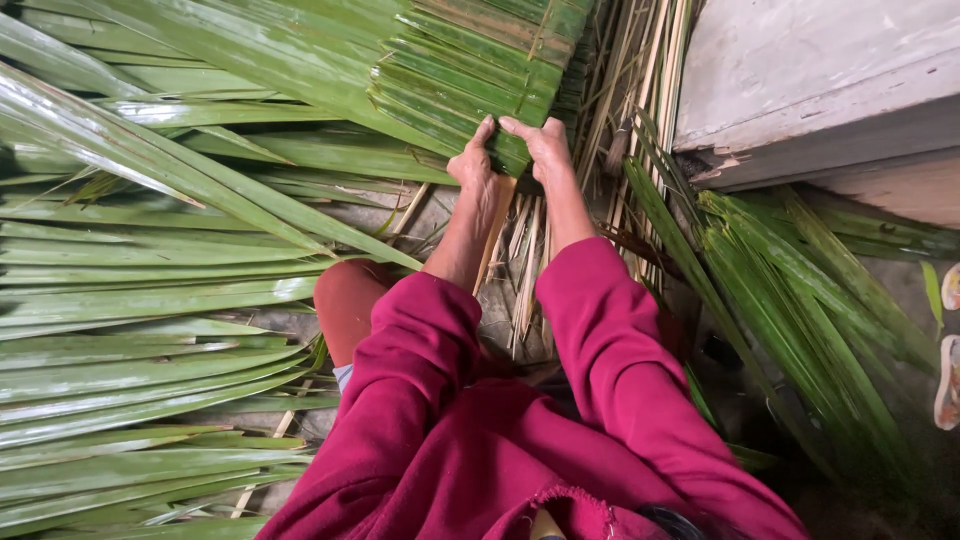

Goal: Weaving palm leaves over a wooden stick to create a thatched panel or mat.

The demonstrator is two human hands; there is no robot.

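Both hands are up at the near edge of a panel of folded palm leaves (470, 75), side by side and almost touching. The left hand (473, 160) has its fingers curled over the edge of the panel, pinching the last leaf down; the right hand (545, 145) does the same just beside it, thumb stretched towards the left one. Neither is slack — each is closed on the leaf edge it presses.

The panel runs away from the hands, up and to the left: a row of overlapping leaf strips, each doubled over, already packed tight. That much looks done. Directly under the wrists a pale flat stick (495, 235) pokes out towards the person, and I take it for the rib the leaves are folded round, though where it goes under the panel is hidden.

What seems left is plenty. To the left of the left hand lies a wide spread of loose long leaves (150, 300), unfolded, and off to the right of the right hand another bundle of leaves (800, 290) sits against a worn grey wooden box (800, 80). Beyond the fingers stands a sheaf of thin dry sticks (640, 70). Judging by the loose stock — the work is partway, not near its end.
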